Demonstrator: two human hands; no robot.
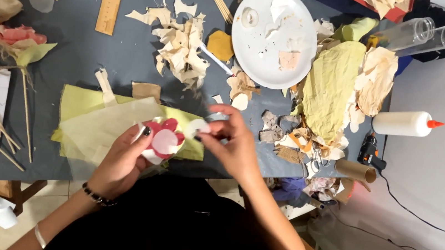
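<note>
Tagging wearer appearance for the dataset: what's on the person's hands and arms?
Both forearms are bare, no sleeves in view. The left hand has dark-painted nails; its wrist carries a dark beaded bracelet, and a thin pale bangle sits further up the forearm. The right hand also shows dark nails, with nothing worn on wrist or forearm. No gloves; no rings that I can make out.

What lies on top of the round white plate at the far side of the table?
On the round white plate: crumpled white paper scraps, a small white ring-shaped piece and a pinkish square piece. Anything under them is hidden.
</note>
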